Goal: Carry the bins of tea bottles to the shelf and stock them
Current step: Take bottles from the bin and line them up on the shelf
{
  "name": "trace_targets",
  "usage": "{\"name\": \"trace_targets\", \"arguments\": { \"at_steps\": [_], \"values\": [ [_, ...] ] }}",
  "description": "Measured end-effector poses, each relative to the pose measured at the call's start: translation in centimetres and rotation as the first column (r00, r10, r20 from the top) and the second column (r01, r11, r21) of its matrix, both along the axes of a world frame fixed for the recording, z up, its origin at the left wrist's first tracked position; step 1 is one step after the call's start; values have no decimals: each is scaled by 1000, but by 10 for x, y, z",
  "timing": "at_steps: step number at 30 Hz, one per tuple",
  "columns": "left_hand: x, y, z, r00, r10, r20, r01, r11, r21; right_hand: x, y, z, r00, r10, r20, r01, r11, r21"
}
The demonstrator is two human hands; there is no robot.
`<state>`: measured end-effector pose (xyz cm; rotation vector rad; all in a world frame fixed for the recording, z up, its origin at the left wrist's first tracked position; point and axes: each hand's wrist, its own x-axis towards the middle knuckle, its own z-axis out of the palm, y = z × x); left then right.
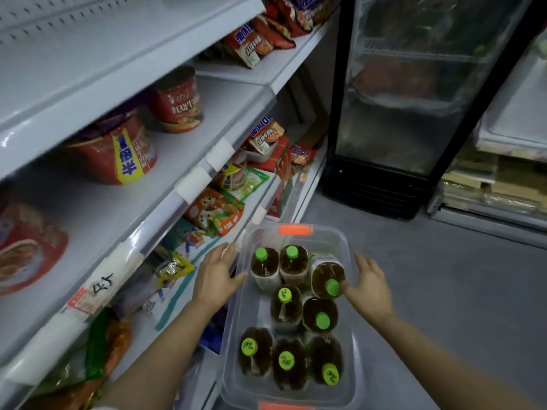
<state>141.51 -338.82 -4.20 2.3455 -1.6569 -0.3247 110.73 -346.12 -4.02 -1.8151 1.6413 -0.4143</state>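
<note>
Grey floor carries the clear bin of tea bottles at six o'clock, beside the shelf. Its rim is touched by the spread left hand; one bottle's neck is reached by the open-fingered right hand, seemingly for stocking.

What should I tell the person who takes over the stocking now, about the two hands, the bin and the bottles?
Left hand: open, fingers against the bin's left wall.
Right hand: open, at the right wall, thumb near the cap of the tilted bottle; it grips nothing.
Clear bin: low on the floor side of the shelf, orange latches at both ends. I cannot tell whether it rests on the floor.
Tea bottles: eight, green caps, all in the bin.
Done: the bin is at the shelf.
Left: stock all eight bottles; no tea bottle is seen on the shelf yet.
</note>
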Motion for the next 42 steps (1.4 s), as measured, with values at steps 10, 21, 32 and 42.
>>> {"name": "trace_targets", "arguments": {
  "at_steps": [10,21,32,42],
  "values": [
    [-13,41,123,961,-87,261,130,980,-152,39,2,127,958,218,-187,-276,879,-388],
    [8,116,254,932,43,360,97,928,-361,77,44,247,925,317,-209,-376,684,-625],
    [46,223,333,888,151,435,57,901,-429,133,121,309,891,389,-234,-436,592,-677],
    [73,349,354,793,381,476,-167,887,-432,203,205,337,773,595,-220,-547,451,-705]
  ]
}}
